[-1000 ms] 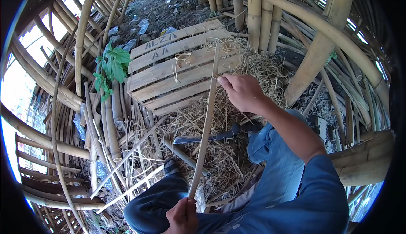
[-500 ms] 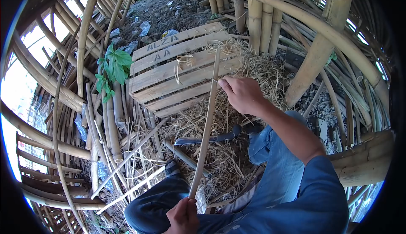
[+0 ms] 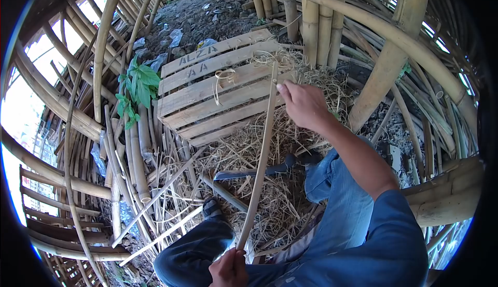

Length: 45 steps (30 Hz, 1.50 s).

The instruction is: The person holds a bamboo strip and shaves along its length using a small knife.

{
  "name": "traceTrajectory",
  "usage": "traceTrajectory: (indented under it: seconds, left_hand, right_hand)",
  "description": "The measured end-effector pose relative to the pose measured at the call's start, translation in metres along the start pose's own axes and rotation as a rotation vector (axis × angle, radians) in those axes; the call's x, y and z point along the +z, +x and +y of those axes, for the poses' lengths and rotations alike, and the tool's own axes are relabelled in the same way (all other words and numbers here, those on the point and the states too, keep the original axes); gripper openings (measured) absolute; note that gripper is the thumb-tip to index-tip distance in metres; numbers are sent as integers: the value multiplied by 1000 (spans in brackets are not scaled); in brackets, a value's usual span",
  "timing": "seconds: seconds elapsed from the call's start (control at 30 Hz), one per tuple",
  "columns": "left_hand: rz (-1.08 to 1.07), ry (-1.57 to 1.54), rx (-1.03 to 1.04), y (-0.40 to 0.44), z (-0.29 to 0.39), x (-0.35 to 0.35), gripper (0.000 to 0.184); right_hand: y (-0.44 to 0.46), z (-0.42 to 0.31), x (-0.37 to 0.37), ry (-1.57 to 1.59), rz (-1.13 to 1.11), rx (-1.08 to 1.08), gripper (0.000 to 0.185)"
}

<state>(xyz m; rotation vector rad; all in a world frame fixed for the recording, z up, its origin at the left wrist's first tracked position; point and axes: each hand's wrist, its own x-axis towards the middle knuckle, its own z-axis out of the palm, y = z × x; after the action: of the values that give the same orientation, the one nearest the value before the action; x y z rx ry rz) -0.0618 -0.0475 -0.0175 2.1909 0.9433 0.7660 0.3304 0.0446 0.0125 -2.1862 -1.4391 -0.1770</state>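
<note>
A long, slightly bent bamboo strip [image 3: 263,157] runs from my lap up toward the slatted wooden crate [image 3: 207,87]. My left hand [image 3: 228,269] is closed around its lower end, close to my body. Near the strip's upper end, my right hand [image 3: 306,104] is closed like a fist, thumb toward the strip; whatever its fingers hold is hidden. Behind the strip, on the shavings, lies a machete [image 3: 233,174] with a dark handle [image 3: 282,168]. A curled shaving [image 3: 224,74] rests on the crate's slats.
Bamboo shavings [image 3: 280,204] cover the ground between my legs and beside the crate. Cut bamboo poles [image 3: 136,157] and thin strips lie at left, near a leafy plant [image 3: 139,82]. Upright bamboo posts [image 3: 310,22] and a slanting thick pole [image 3: 386,59] stand at right.
The strip's upper end has swung slightly to the right. My right hand has shifted a little right and upward along it, and my left hand has moved slightly right and down.
</note>
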Motion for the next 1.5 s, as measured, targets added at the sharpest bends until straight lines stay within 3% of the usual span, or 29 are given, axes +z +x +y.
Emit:
traceTrajectory:
  seconds: [0.1,0.27,0.33,0.37,0.43,0.47,0.5,0.57,0.63,0.7,0.77,0.87,0.97,1.03,1.1,1.17,1.33,1.47,1.5]
  left_hand:
    - [38,-13,28,-3,-2,3,6]
    - [-35,-126,-160,7,5,1,9]
    - [-18,-148,-190,10,2,6,11]
    - [-8,-167,-220,10,-1,7,13]
    - [9,-222,-315,10,-3,9,14]
    - [-60,-340,-378,12,-4,8,12]
    - [-130,-459,-439,15,-3,6,11]
    - [-236,-457,-483,25,0,-1,14]
    - [-329,-462,-535,38,-4,-3,17]
    - [-164,-218,-285,49,-17,6,27]
    - [-179,-593,-431,73,7,2,33]
    - [-268,-884,-458,92,11,7,31]
    - [-220,-1126,-599,98,18,8,28]
    - [-158,-1092,-555,101,17,9,27]
    - [-116,-1055,-513,101,16,11,25]
    - [-125,-984,-515,101,16,14,24]
    - [-134,-909,-541,92,20,19,23]
    - [-112,-910,-540,84,20,21,21]
    - [-97,-779,-506,82,18,22,19]
  right_hand:
    - [2,9,3,-16,1,52,38]
    - [-9,5,7,107,-96,58,42]
    - [-19,-1,23,417,35,-23,46]
    - [-22,-4,28,425,32,-26,46]
    - [-24,-16,26,878,-58,44,44]
    - [-27,-24,22,1075,-68,92,38]
    - [-26,-27,21,1080,-68,87,38]
    - [-26,-31,18,1217,-104,191,33]
    - [-30,-41,11,1150,-130,140,34]
    - [-44,-59,15,1190,-245,74,28]
    - [-66,-85,17,1210,-321,-2,27]
    - [-89,-110,7,1121,-505,-83,35]
    - [-92,-114,8,1101,-566,-88,35]
    - [-82,-99,12,1333,-531,100,36]
    - [-68,-92,3,1220,-584,56,36]
    - [-63,-89,-2,1195,-979,-59,33]
    - [-71,-94,-9,1225,-1266,196,31]
    - [-68,-92,-8,1218,-1298,209,28]
    - [-67,-92,-8,1234,-1319,251,28]
